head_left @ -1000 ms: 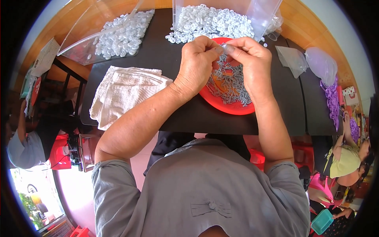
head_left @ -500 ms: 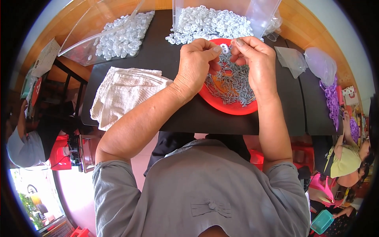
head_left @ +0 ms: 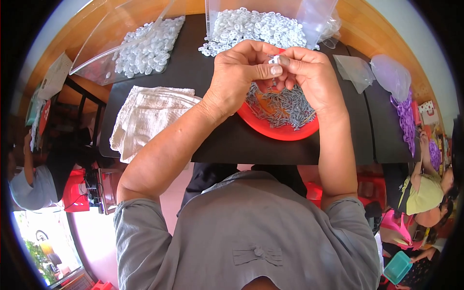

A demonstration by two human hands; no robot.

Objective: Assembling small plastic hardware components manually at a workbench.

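Both my hands meet above a red plastic bowl (head_left: pixel 276 136) holding a heap of small grey screws (head_left: pixel 292 110). Between the fingertips is a small white plastic piece with holes (head_left: pixel 274 60). My left hand (head_left: pixel 232 72) is closed, pinching this piece with the thumb along its near side. My right hand (head_left: pixel 313 76) is closed too, its thumb tip against the right side of the piece; whatever else its fingers hold is hidden. Many similar white pieces (head_left: pixel 256 29) spill from a clear plastic bin behind the bowl.
A second clear bin (head_left: pixel 116 46) lies tilted at the back left with white pieces (head_left: pixel 147 48). A folded cream towel (head_left: pixel 150 116) rests on the dark table (head_left: pixel 222 147). Clear plastic bags (head_left: pixel 355 72) lie on the right, near purple chain-like strips (head_left: pixel 405 121). Other people sit at both sides.
My hands have come together. My right fingers moved left onto the white piece, and my left thumb now lies along it. The view has shifted slightly.
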